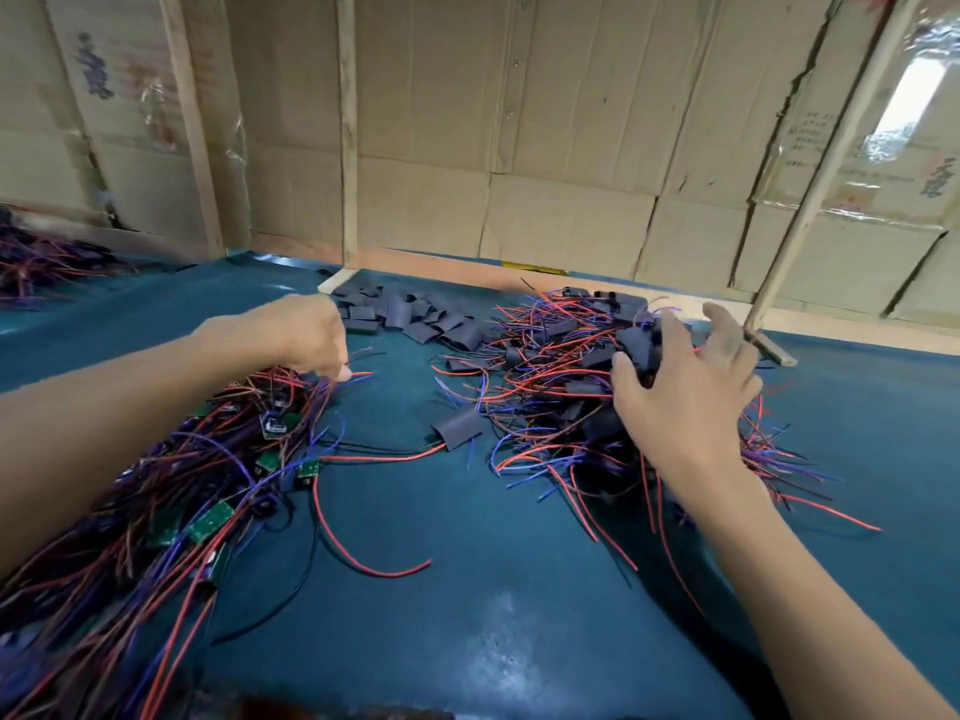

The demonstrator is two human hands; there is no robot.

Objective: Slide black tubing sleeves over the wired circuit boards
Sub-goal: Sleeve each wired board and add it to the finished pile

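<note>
A heap of bare green circuit boards (208, 522) with red, blue and black wires lies at the left of the table. My left hand (296, 332) reaches over its far end and pinches wire ends there. Loose flat black tubing sleeves (410, 314) lie at the back centre. On the right sits a pile of sleeved boards (561, 376) with wires sticking out. My right hand (685, 387) is over that pile, thumb and fingers holding a black sleeved board (636, 348). One sleeved board (460, 427) lies alone in the middle.
The table has a dark teal mat (467, 589). Cardboard walls with wooden posts (347, 132) close off the back, and a slanted wooden strut (810, 200) stands at the right. Another wire bundle (41, 262) lies at the far left.
</note>
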